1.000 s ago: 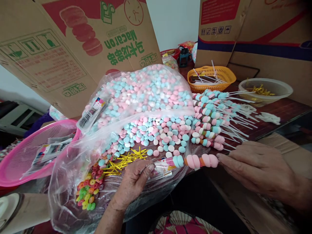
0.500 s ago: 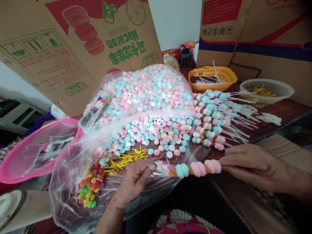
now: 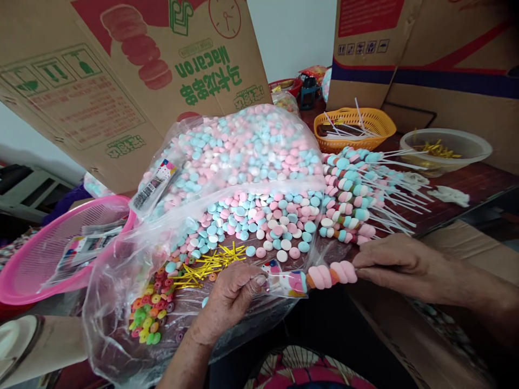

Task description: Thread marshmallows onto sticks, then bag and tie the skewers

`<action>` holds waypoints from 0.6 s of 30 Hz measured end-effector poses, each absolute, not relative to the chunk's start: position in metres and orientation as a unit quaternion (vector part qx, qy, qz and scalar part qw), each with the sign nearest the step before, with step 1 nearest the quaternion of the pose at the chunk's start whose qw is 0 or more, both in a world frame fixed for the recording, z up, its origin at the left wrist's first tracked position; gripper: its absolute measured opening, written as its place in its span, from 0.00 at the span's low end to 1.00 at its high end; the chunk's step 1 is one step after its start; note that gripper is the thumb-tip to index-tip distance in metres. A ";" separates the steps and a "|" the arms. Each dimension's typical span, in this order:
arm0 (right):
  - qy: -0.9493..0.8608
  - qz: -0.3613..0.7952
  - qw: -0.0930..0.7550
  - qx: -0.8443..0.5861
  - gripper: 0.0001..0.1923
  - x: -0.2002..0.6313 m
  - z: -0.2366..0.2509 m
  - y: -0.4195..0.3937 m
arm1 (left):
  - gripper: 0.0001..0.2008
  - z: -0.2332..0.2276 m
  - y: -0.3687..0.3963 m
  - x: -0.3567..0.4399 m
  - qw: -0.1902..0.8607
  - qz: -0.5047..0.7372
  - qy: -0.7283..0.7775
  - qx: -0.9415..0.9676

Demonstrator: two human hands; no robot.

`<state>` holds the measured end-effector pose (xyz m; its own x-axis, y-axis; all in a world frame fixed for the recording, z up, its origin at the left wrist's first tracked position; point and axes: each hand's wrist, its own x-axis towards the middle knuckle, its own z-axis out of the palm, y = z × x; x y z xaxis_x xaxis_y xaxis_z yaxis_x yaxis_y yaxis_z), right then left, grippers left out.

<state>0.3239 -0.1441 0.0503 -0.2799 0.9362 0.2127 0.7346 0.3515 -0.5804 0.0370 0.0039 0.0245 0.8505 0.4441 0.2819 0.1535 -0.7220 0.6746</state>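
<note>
Pink twisted marshmallow skewer (image 3: 331, 275) above near edge of table (image 3: 492, 183), blue end inside clear printed sleeve (image 3: 287, 282). Left hand (image 3: 231, 297) pinches sleeve's left end; right hand (image 3: 409, 269) holds skewer's right end, probably by stick, fingers (image 3: 375, 258) hiding it. Gold twist ties (image 3: 208, 267) beside left hand. Heaped marshmallow skewers (image 3: 348, 199) beyond right hand, sticks (image 3: 398, 206) toward table's right edge.

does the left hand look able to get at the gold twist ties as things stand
Probably yes: the gold twist ties lie close beside the left hand, mostly uncovered. It appears to pinch the printed clear wrapper, though, so it would likely have to release that first.
</note>
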 end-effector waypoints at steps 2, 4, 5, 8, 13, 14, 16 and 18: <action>-0.776 0.210 0.250 -0.539 0.11 0.320 0.051 -0.140 | 0.10 0.027 0.003 0.041 0.296 0.212 0.156 0.918; -0.776 0.199 0.257 -0.541 0.11 0.318 0.050 -0.136 | 0.13 0.031 0.003 0.045 0.268 0.180 0.167 0.932; -0.774 0.189 0.265 -0.543 0.11 0.317 0.050 -0.135 | 0.18 0.033 0.003 0.047 0.261 0.156 0.175 0.936; -0.778 0.183 0.272 -0.537 0.11 0.314 0.050 -0.132 | 0.29 0.038 0.001 0.057 0.261 0.079 0.194 0.942; -0.811 0.204 0.197 -0.512 0.13 0.303 0.063 -0.125 | 0.14 0.040 -0.002 0.080 0.343 -0.037 0.197 0.918; -0.818 0.208 0.186 -0.502 0.14 0.302 0.066 -0.122 | 0.14 0.041 -0.002 0.083 0.354 -0.053 0.190 0.914; -0.826 0.216 0.172 -0.491 0.15 0.301 0.071 -0.116 | 0.14 0.042 -0.001 0.086 0.369 -0.071 0.179 0.909; -0.828 0.223 0.160 -0.488 0.15 0.303 0.074 -0.111 | 0.14 0.044 0.000 0.084 0.389 -0.060 0.171 0.903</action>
<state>0.3028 -0.1106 0.0737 -0.4717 0.8805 0.0472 0.7373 0.4232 -0.5266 0.0838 0.0004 0.0436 0.9341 0.2628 -0.2417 0.3562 -0.6382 0.6825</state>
